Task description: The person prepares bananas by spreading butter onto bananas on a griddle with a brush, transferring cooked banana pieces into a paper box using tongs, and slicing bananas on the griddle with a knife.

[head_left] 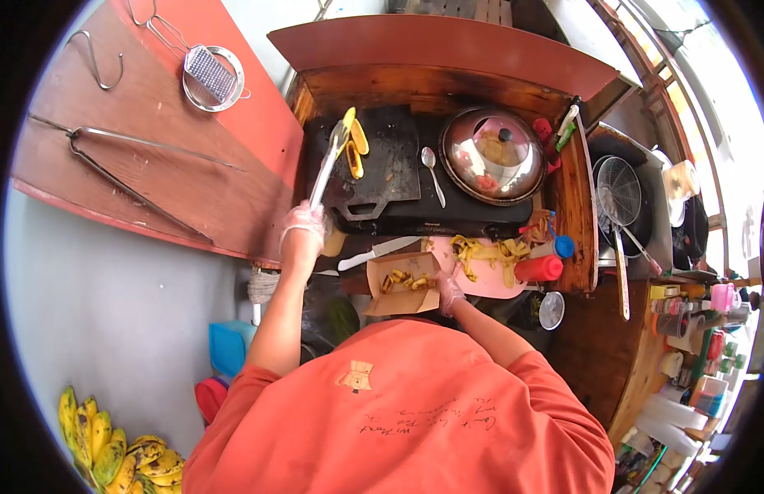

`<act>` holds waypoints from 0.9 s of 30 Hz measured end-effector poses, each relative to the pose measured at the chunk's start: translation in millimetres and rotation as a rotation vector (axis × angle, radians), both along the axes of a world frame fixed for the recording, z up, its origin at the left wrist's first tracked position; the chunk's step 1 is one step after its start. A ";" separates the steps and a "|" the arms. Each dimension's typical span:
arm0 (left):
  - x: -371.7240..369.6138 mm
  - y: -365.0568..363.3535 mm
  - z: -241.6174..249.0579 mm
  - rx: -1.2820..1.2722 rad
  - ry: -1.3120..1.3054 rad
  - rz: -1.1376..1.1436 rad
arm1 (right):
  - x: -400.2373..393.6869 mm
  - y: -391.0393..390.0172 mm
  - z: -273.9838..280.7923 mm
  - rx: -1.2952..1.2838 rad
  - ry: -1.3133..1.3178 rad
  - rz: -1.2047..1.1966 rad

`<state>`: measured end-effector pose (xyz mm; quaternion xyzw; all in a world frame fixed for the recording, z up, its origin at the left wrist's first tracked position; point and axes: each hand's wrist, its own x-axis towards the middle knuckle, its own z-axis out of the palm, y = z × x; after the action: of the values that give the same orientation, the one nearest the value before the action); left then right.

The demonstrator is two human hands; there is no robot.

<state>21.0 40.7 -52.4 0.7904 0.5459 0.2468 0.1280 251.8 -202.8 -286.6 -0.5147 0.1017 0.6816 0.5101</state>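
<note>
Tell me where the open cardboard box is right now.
The open cardboard box is near the middle of the head view, in front of the stove, with the right hand at its right edge and the white-handled knife just beyond it.

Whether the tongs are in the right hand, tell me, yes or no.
No, the tongs are in the left hand, while the right hand holds the cardboard box.

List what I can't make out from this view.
All in the head view:
Under the lid: hidden by its reflective surface.
Banana bunch: cut off by the bottom edge.
Whether the tongs pinch the banana piece: contact too small.
Any labels on far-right containers: too small.
</note>
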 end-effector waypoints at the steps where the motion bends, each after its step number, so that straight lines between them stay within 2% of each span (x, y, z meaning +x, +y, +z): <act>1: 18.6 -2.0 13.6 -0.365 -0.431 0.218 | -0.8 -0.1 -3.6 -0.011 0.018 -0.011; 2: 29.0 -1.6 20.8 -0.729 -0.862 0.438 | -1.6 -0.1 -6.7 -0.022 0.037 -0.023; 3: 22.4 8.7 -18.7 -0.665 -0.909 0.270 | -2.5 -0.1 -9.7 -0.033 0.055 -0.035; 4: 28.8 6.5 -18.1 -0.433 -0.456 0.162 | -3.3 -1.3 -7.5 -0.001 -0.028 0.008; 5: 35.3 4.3 -17.6 -0.143 -0.012 0.143 | -3.0 -2.2 -5.4 0.105 -0.233 0.146; 6: 48.2 -7.9 4.0 0.172 0.539 0.102 | -0.2 -6.9 -4.8 0.221 -0.593 0.366; 7: 48.1 -10.6 3.9 0.171 0.539 0.099 | 2.6 -10.7 -5.9 0.310 -1.086 0.601; 9: 44.8 -16.9 3.7 0.060 0.560 0.106 | 2.6 -11.0 -11.4 0.378 -1.546 0.810; 10: 41.5 -25.1 18.9 0.060 0.560 0.102 | 2.0 -9.0 -15.6 0.361 -1.543 0.816; 12: 31.1 -43.2 61.0 -0.269 0.474 0.135 | 0.8 -5.2 -22.8 0.314 -1.535 0.838; 13: 13.0 -34.5 43.9 -0.435 0.261 0.215 | -1.7 -2.6 -19.0 0.313 -1.535 0.838; 14: -10.5 -36.8 30.8 -0.097 0.190 0.061 | -5.6 0.4 -10.6 0.199 -1.349 0.680; 15: -26.3 -29.7 20.1 -0.138 0.168 0.116 | -7.8 3.0 -1.7 0.090 -1.158 0.524; 16: -41.0 -23.5 11.5 -0.178 0.145 0.172 | -7.9 5.7 14.0 0.093 -1.159 0.526; 18: -71.7 -18.7 1.2 -0.715 -0.355 0.352 | -5.4 11.8 47.1 0.023 -0.920 0.501; 20: -85.5 -12.5 -11.3 -0.787 -0.397 0.380 | -2.8 15.9 60.8 -0.012 -0.940 0.541; 22: -91.2 -9.8 -20.9 -0.950 -0.726 0.355 | -0.6 17.8 51.7 -0.050 -0.958 0.584; 25: -85.1 5.4 -33.1 -1.079 -0.809 0.269 | 3.4 18.1 33.0 -0.033 -0.955 0.654; 27: -75.5 15.8 -45.4 -1.154 -0.880 0.209 | 4.2 15.4 30.9 0.014 -0.842 0.592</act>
<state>-54.5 56.4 -97.9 0.3688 0.5594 0.2258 0.7071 256.1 -187.4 -255.8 -0.7477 -0.2671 0.5312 0.2957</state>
